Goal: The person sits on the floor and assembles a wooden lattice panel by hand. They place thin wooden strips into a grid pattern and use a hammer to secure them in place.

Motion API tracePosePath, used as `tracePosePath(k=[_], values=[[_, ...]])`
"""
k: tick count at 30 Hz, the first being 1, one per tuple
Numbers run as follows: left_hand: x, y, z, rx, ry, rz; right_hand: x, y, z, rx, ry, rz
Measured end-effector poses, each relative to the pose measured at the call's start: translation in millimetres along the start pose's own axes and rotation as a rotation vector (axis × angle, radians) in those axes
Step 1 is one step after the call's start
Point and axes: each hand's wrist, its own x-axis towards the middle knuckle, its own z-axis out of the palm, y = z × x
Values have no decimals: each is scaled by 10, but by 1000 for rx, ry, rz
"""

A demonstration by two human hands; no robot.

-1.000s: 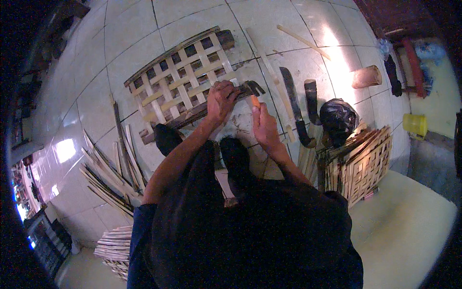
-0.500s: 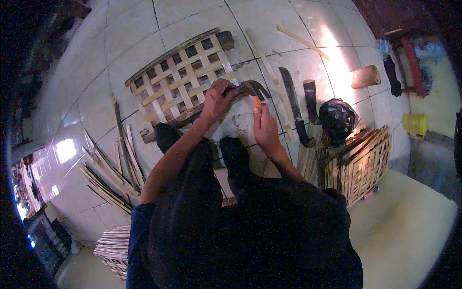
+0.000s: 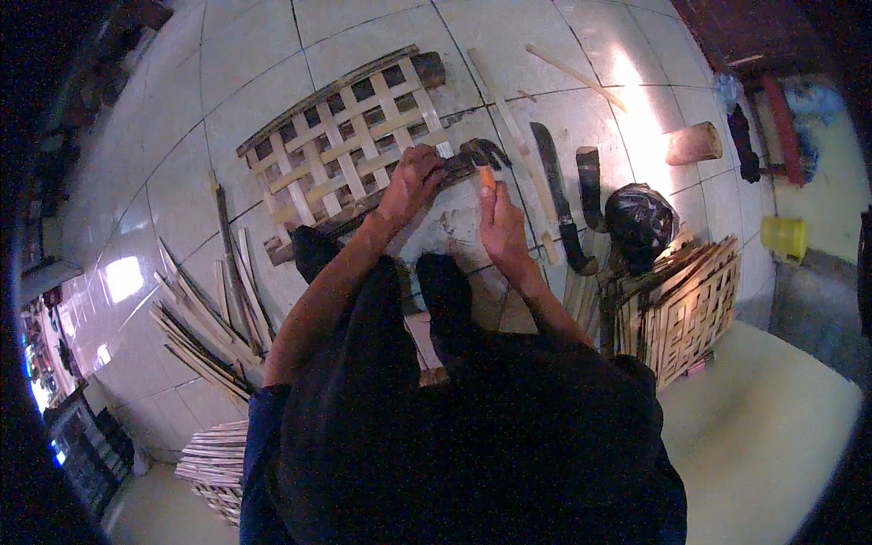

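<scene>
A woven panel of pale flat strips (image 3: 343, 136) lies on the floor ahead of me, set between two dark wooden bars. My left hand (image 3: 416, 178) rests at the right part of the near bar (image 3: 350, 214), its fingers bent and pressed together; what they pinch, if anything, is hidden. In my right hand (image 3: 505, 227) is a claw hammer (image 3: 488, 175) with an orange handle, gripped with the thumb along it. Its dark head is over the right end of that bar, just right of my left fingers; whether it touches cannot be seen.
Right of my hands lie a machete (image 3: 552, 173), a dark curved sheath (image 3: 589, 186) and a black plastic bag (image 3: 640, 222). Stacked woven panels (image 3: 681, 309) stand nearer right, and a wooden block (image 3: 692, 143) lies beyond. Loose strips (image 3: 213, 318) spread on the left.
The hammer head has shifted slightly away from me, and my right hand has moved a little with it. My left hand keeps its place at the near bar.
</scene>
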Motion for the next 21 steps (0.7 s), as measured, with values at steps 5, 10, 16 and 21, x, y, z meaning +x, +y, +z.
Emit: tracePosePath(k=[5,10,16,21], values=[[73,65,-60,-23,0,32,-215,31,11,131,214,-282],[42,19,-66,8,-80,-16,64,-9,136,-111,22,-44],[71,52,-45,2,-20,58,-155,-32,-2,42,198,-376],[26,25,-13,8,19,30,-59,-41,45,3,76,-155]])
